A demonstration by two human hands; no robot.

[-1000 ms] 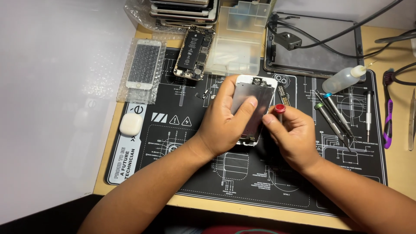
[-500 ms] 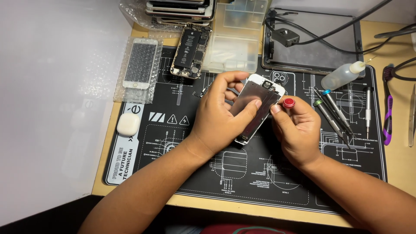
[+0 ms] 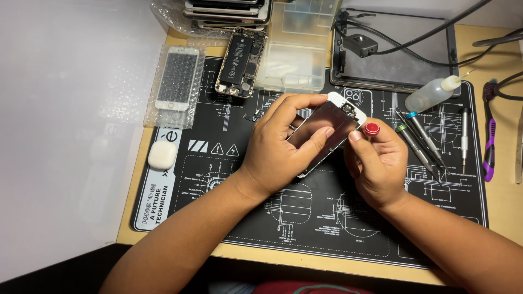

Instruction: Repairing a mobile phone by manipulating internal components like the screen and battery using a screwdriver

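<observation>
A phone screen panel point(image 3: 327, 130), lifted and tilted since a second ago, is gripped by the left hand point(image 3: 283, 147); at its 3 o'clock, a red-capped screwdriver point(image 3: 371, 128) is pinched in the right hand point(image 3: 378, 163) fingers.

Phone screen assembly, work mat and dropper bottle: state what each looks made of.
Phone screen assembly: bare metal backplate, dull silvery sheen, in a white frame, probably plastic. Work mat: likely rubber or silicone, matte black, lying flat. Dropper bottle: translucent plastic, cloudy white.
</observation>
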